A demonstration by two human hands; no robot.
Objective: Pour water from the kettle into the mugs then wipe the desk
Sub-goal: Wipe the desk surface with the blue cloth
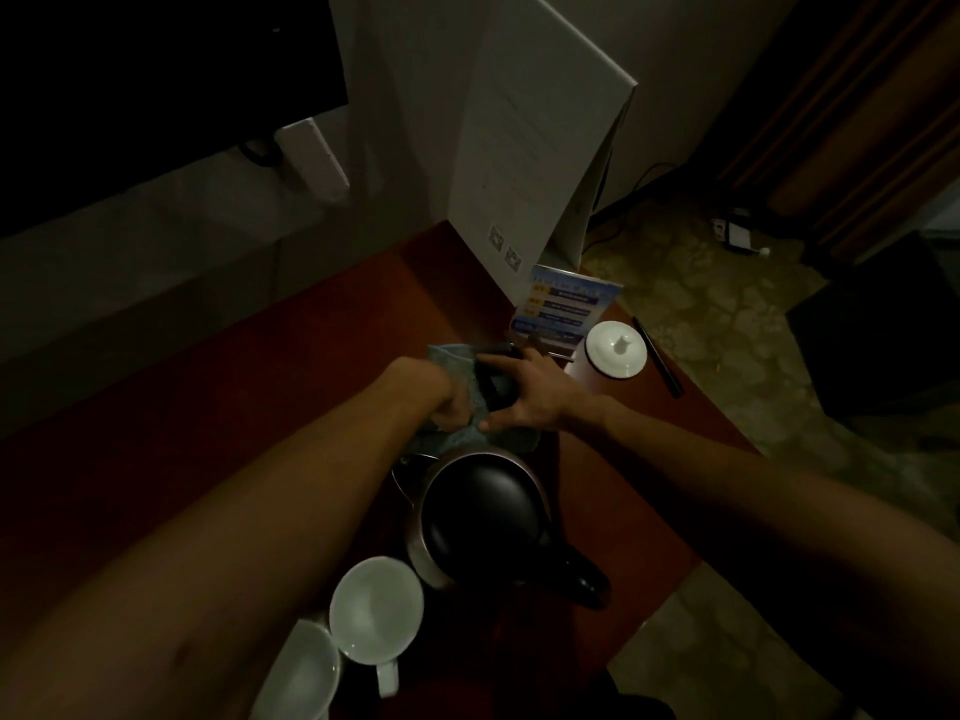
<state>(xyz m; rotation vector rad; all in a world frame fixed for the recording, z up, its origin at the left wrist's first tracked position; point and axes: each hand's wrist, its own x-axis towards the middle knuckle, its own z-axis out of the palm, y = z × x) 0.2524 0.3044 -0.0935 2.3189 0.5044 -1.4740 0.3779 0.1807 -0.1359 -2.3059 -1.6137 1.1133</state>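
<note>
A steel kettle [483, 517] with a black lid and handle stands on the reddish-brown desk [260, 397], in front of me. Two white mugs [376, 610] [298, 672] sit side by side at the near edge, left of the kettle. Beyond the kettle, my left hand [447, 394] is closed on a light blue cloth [467, 433] that lies on the desk. My right hand [524, 392] grips a dark rounded object [496, 384] just above the cloth; the dim light hides what it is.
A white lid [615, 350] with a knob lies near the desk's right edge, beside a black pen [657, 363]. A blue leaflet stand [566, 309] and a tall white folded card [535, 148] stand at the far corner. Patterned floor lies to the right.
</note>
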